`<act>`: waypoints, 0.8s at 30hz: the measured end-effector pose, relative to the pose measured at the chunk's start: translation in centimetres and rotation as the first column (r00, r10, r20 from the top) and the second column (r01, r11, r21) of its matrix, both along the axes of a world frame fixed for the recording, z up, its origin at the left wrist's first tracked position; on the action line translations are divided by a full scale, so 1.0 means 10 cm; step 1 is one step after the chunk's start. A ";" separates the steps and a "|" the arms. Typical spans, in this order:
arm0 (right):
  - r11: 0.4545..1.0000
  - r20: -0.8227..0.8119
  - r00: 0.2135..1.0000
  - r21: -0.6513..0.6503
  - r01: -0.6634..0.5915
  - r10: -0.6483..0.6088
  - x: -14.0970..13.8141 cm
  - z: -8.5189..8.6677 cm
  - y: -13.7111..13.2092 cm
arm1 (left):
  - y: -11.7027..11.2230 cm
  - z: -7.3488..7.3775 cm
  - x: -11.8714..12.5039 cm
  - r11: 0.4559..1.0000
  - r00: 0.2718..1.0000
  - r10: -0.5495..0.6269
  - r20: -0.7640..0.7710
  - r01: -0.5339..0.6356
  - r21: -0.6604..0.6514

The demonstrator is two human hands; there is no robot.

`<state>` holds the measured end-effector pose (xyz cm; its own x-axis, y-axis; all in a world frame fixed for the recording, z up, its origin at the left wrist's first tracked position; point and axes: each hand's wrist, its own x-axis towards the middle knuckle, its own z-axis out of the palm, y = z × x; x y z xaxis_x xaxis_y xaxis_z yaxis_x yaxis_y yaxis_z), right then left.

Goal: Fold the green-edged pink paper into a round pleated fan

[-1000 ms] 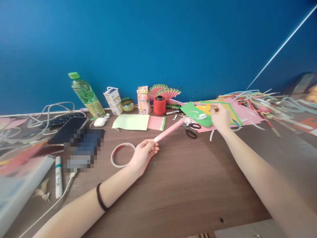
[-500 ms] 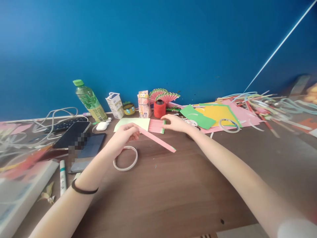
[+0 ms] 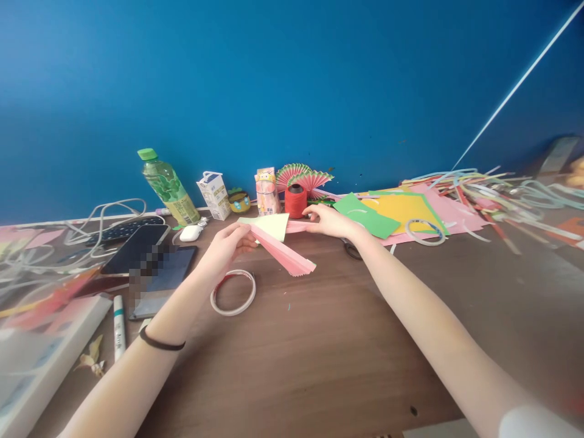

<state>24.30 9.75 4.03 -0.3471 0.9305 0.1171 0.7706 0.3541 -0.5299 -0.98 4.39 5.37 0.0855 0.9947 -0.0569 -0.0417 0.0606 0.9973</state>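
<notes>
My left hand (image 3: 228,243) pinches one end of the pleated pink paper (image 3: 285,254), raised just above the surface (image 3: 319,353). My right hand (image 3: 331,222) grips another pink piece (image 3: 296,226) beside the red thread spool (image 3: 295,201).

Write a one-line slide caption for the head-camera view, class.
Left hand holds a pleated pink paper strip while right hand grips a second pleated piece above a cluttered brown table.

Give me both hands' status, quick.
Left hand: closed, pinching the folded pink paper strip.
Right hand: closed on the second pleated paper piece, lifting it off the desk.
</notes>
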 end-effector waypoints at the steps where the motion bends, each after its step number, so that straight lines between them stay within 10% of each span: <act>1: 0.999 -0.071 0.997 0.029 0.023 -0.021 0.02 0.06 -0.03 | 0.01 -0.02 0.00 1.000 0.999 0.000 0.038 0.001 -0.018; 14: 0.974 -0.500 0.855 0.084 0.211 -0.142 0.19 0.52 -0.28 | 0.02 -0.04 0.05 0.996 0.989 0.079 0.122 -0.083 0.024; 24: 0.988 -0.446 0.894 0.150 0.039 0.033 0.25 0.72 -0.46 | -0.15 0.19 0.12 0.986 0.988 0.001 0.157 -0.027 0.163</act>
